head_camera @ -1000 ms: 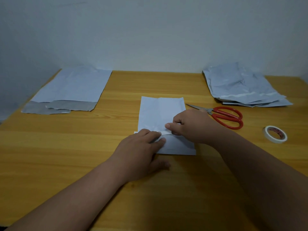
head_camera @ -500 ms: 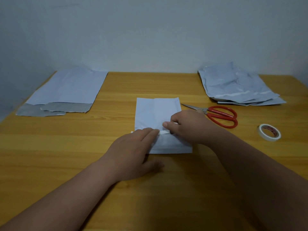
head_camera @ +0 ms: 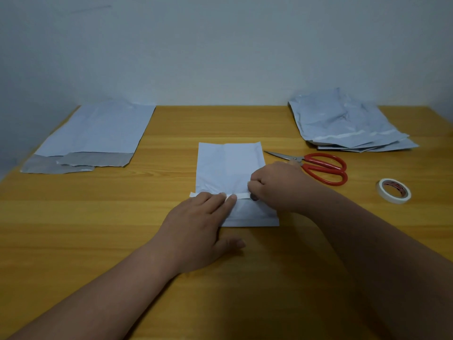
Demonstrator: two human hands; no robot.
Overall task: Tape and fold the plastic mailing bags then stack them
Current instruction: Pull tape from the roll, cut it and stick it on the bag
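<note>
— So, how do we have our hands?
— Our left hand [head_camera: 196, 229] lies flat, fingers straight, pressing the tape strip [head_camera: 241, 195] onto the folded mailing bag [head_camera: 230, 168]. Our right hand [head_camera: 277, 186] is curled, pinching the strip's right end.
— And the bag?
— Mid-table [head_camera: 98, 229], long axis running away from us; the strip crosses it sideways. Scissors [head_camera: 318, 165] and a tape roll [head_camera: 394, 191] sit to its right.

Scissors [head_camera: 316, 166] between folded bag [head_camera: 230, 168], tape roll [head_camera: 394, 191]
</note>
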